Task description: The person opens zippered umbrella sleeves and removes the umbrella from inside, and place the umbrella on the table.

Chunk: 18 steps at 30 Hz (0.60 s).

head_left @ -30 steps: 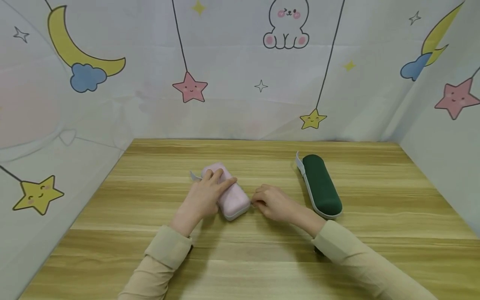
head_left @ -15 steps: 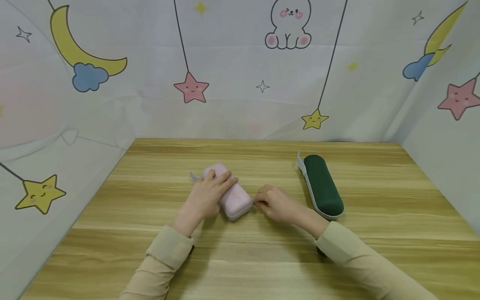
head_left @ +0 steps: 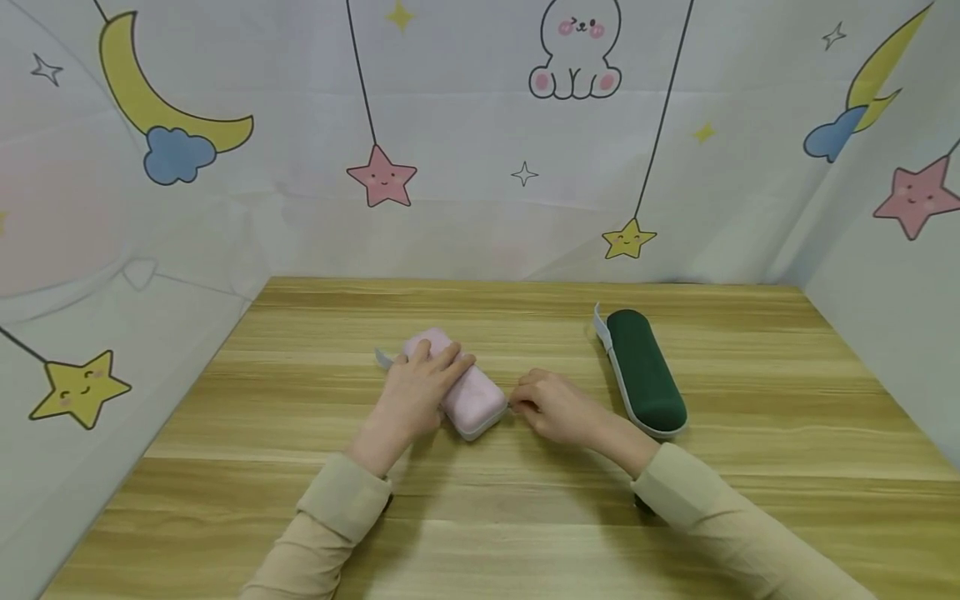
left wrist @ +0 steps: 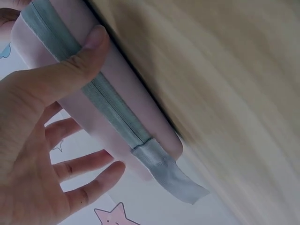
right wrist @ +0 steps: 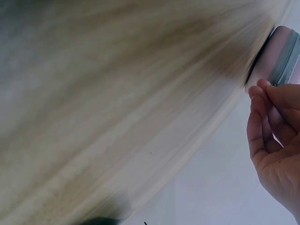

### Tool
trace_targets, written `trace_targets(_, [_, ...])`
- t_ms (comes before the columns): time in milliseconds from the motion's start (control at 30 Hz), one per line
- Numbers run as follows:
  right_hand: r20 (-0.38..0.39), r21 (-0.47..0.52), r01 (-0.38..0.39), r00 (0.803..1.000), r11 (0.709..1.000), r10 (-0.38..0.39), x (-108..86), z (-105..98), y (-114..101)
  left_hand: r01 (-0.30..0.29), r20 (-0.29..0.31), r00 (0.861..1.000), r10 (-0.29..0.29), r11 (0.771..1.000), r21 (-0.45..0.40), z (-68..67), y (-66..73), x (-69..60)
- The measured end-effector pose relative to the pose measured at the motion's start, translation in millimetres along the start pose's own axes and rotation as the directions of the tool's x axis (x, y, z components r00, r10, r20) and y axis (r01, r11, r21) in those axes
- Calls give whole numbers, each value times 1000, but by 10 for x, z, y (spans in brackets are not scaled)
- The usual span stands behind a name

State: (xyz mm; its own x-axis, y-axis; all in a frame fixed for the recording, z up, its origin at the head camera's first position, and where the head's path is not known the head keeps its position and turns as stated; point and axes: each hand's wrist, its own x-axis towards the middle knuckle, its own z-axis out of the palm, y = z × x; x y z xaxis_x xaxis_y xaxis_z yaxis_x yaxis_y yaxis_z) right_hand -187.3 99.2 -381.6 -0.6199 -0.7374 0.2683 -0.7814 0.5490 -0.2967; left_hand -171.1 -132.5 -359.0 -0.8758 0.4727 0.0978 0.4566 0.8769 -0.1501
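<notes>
A pink zippered case (head_left: 478, 403) lies slantwise on the table. My left hand (head_left: 415, 388) holds it, fingers spread over the top and, in the left wrist view, thumb (left wrist: 86, 58) on its side across the grey zipper (left wrist: 117, 110). The zipper's teeth look joined along the stretch seen there. A pale fabric tab (left wrist: 172, 177) sticks out from the case's far end. At the near right corner my right hand (head_left: 553, 408) pinches the small zipper pull with thumb and forefinger; the fingertips mostly hide the pull.
A dark green case (head_left: 647, 371) with a grey zipper edge and pale tab lies to the right, beyond the right forearm. The wood-grain table (head_left: 480, 542) ends at a printed cloth backdrop (head_left: 465, 100) with stars and moons.
The pink case and both hands have shifted very slightly right in the head view, partly with the camera. Left fingers have resettled on top of the case; the right hand keeps its pinch.
</notes>
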Motion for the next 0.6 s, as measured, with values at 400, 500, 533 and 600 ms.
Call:
trace_targets(400, [5, -15, -36, 999, 999, 36, -14, -10, 0, 52, -11, 999, -51, 998, 48, -27, 71, -16])
trace_targets(500, [9, -19, -47, 999, 999, 47, -17, -18, -7, 51, -24, 998, -50, 997, 53, -29, 83, -19])
trace_targets(533, [9, -19, -51, 999, 999, 51, -19, -23, -10, 50, -30, 998, -48, 997, 57, -27, 86, -18])
trace_targets(600, [10, -18, -59, 998, 998, 59, -22, -32, -14, 48, -42, 998, -46, 997, 62, -27, 92, -17])
